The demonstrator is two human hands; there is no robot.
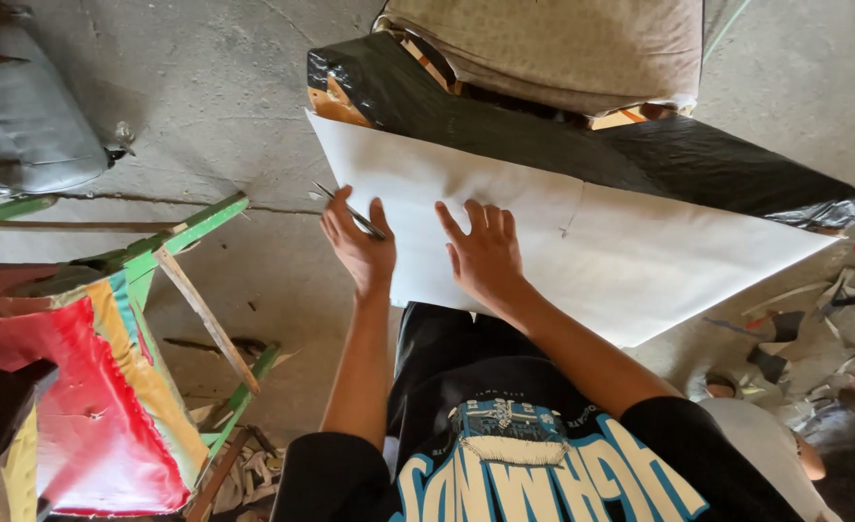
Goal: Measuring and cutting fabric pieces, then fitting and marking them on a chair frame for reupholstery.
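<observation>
A large white sheet [602,232] lies over a black-wrapped board [544,135] in front of me. My left hand [358,246] rests at the sheet's left edge and grips a thin metal tool [348,210], which looks like scissors, pointing up and left. My right hand [486,253] lies flat on the white sheet, fingers spread, just right of the left hand. My black trousers and printed black shirt show below.
A green wooden frame [195,290] with red and yellow fabric [108,406] stands at the left. A grey cushion [21,116] lies at top left and a beige cushion [553,48] at top. Scraps [785,338] litter the concrete floor at right, beside another person [766,445].
</observation>
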